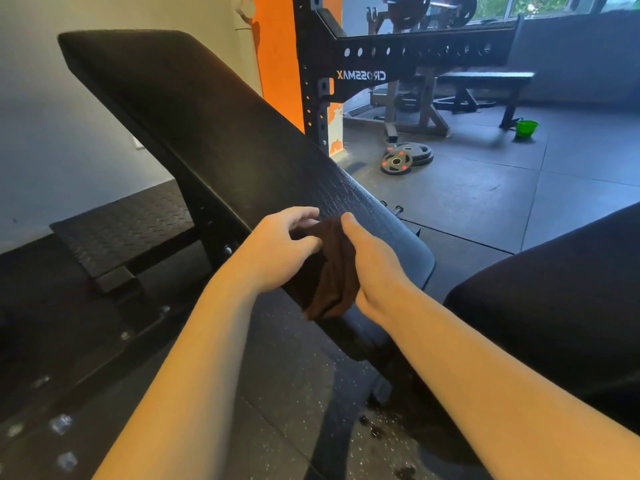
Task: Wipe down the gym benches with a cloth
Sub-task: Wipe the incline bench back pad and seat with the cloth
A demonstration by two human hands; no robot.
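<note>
Cloth [332, 271], dark brown, sits bunched on the lower end of the tilted gym bench [207, 133]. We read CROSSMAX, mirrored, on the black rack [361, 75]; weight plates [407, 157] and a green bucket [526, 128] lie on the dark rubber floor [485, 202]. Our left hand [277, 251] pinches its upper edge, our right hand [370, 268] holds its side, each grip closed on fabric

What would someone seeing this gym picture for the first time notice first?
The big black inclined bench pad slanting from upper left to centre, where the left hand and right hand grip a dark brown cloth at its lower end. After that, the bright orange wall panel at top centre and the green bucket on the floor at far right stand out.
</note>
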